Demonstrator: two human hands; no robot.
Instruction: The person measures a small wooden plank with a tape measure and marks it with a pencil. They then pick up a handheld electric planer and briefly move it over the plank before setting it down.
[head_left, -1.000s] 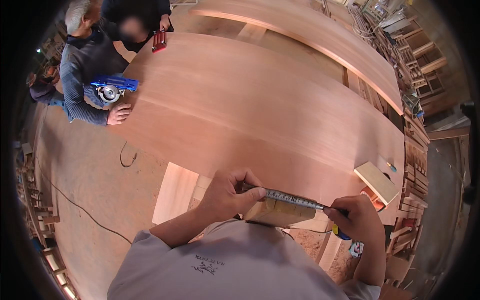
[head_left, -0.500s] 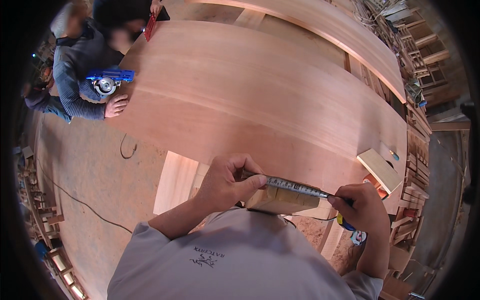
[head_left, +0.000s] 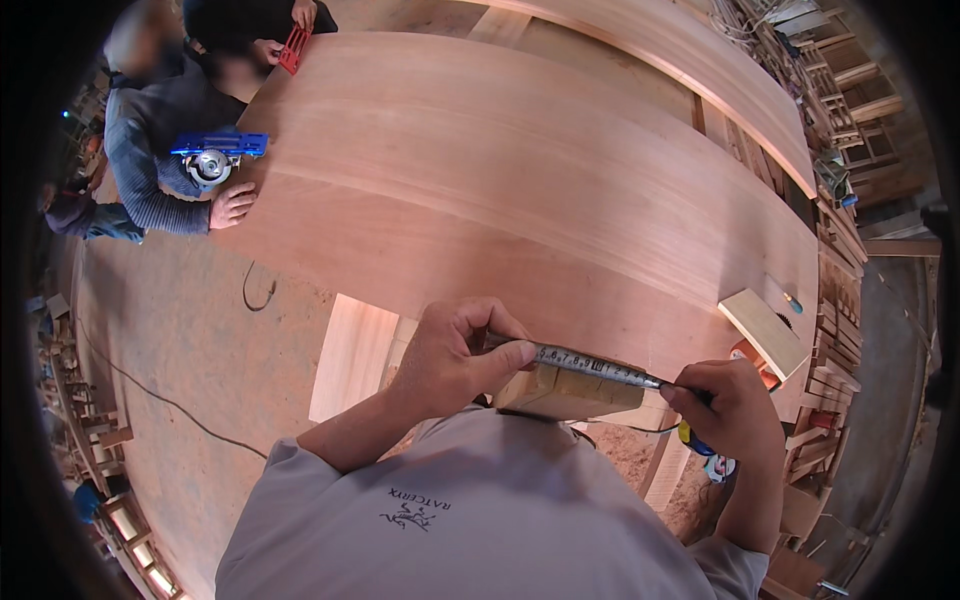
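Note:
My left hand (head_left: 460,355) pinches the end of a metal tape measure blade (head_left: 590,364) against the near edge of a large reddish plywood sheet (head_left: 520,180). My right hand (head_left: 725,410) grips the tape measure's yellow and blue case (head_left: 700,445) and holds the blade stretched tight. The blade runs across a pale wood block (head_left: 570,390) that lies under the sheet's near edge, between my two hands.
Two other people stand at the sheet's far left corner; one rests a hand (head_left: 232,205) by a blue circular saw (head_left: 212,160), the other holds a red tool (head_left: 292,50). A small board (head_left: 765,330) lies at the right. A cable (head_left: 150,395) crosses the floor. Wooden racks line the right.
The view has shifted a little closer over the sheet. My hands keep the tape stretched along the near edge. The person at the far left has stayed by the saw.

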